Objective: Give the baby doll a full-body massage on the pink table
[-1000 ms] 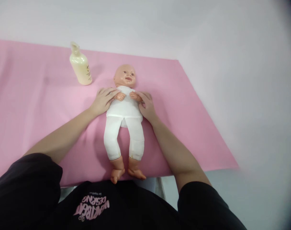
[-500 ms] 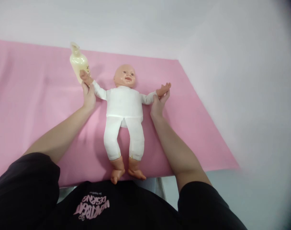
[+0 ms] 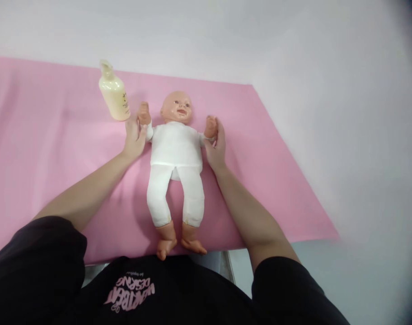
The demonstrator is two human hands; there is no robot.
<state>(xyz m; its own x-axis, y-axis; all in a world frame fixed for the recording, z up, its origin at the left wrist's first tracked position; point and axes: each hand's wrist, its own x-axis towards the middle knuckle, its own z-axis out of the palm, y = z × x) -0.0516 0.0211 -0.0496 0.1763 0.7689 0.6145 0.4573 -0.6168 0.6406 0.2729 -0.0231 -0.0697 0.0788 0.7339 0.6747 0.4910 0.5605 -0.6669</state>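
Observation:
A baby doll [image 3: 175, 158] in a white top and white leggings lies on its back on a pink sheet [image 3: 50, 149], head away from me, bare feet at the near edge. My left hand [image 3: 134, 137] grips the doll's arm on the left side and holds it raised beside the head. My right hand [image 3: 215, 144] grips the doll's other arm, also raised, its small fist up by the head.
A cream lotion bottle [image 3: 114, 92] stands tilted on the sheet just left of the doll's head, close to my left hand. The pink sheet ends at the right [image 3: 294, 180] on a pale surface. A white wall runs behind.
The doll's arms went from folded on its chest to spread wide, and now are drawn back in and lifted beside its head, both still held in my hands.

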